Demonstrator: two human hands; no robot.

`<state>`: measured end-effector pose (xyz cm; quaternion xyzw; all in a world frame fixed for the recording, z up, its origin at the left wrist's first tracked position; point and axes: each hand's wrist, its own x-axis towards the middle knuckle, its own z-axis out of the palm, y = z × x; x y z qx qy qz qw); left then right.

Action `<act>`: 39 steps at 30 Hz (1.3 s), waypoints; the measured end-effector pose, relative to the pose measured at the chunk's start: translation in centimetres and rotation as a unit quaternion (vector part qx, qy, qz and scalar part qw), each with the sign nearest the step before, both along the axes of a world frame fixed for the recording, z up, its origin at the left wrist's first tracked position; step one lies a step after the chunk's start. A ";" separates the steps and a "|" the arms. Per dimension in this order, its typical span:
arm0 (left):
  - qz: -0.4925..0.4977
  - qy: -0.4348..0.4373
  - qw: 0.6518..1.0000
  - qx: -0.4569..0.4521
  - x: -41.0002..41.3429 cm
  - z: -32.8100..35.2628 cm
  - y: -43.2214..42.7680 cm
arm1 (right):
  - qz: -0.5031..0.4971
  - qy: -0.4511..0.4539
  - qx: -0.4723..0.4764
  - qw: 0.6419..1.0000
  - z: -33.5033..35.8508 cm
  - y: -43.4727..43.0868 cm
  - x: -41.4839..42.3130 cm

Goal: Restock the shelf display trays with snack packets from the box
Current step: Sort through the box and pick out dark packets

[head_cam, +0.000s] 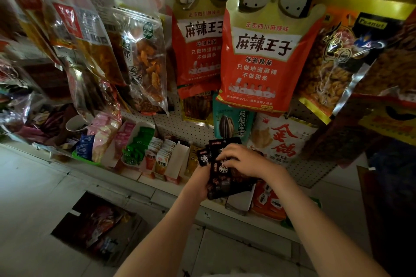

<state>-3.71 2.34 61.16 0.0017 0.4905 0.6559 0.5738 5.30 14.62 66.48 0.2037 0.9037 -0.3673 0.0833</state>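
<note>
My left hand (199, 181) grips a bunch of small black snack packets (219, 173) from below, held over the low shelf (202, 211). My right hand (242, 159) lies on top of the bunch, fingers curled on the upper packets. To their left stand white display trays (177, 162) with orange-and-white packets (157, 157) and green packets (137, 144). An open cardboard box (101, 225) with red and dark packets sits on the floor at lower left.
Large snack bags hang from pegboard hooks above: two red bags (263, 58), clear bags (144, 60) to the left, peanut bags (342, 56) to the right. Orange packets (269, 204) sit on the shelf right of my hands. Pale tiled floor (33, 198) lies below.
</note>
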 end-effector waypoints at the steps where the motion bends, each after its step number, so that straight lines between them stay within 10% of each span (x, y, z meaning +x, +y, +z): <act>1: -0.001 0.002 1.000 -0.008 0.0 0.0 0.0 | -0.016 0.004 0.012 1.000 -0.2 0.2 0.1; 6: -0.010 0.020 0.999 -0.046 -0.3 0.1 -0.2 | -0.174 0.013 0.040 0.984 -0.4 1.0 0.9; 14: -0.010 0.030 0.998 -0.050 -0.5 0.2 0.0 | -0.451 0.145 -0.253 0.844 -2.9 2.0 2.4; 21: -0.059 0.051 0.995 -0.058 -0.8 0.3 0.3 | -0.417 0.124 -0.440 0.785 -3.5 2.0 3.3; 39: -0.055 -0.001 0.997 -0.052 -0.3 0.8 -0.3 | -0.421 0.172 -0.484 0.748 -4.1 0.9 4.8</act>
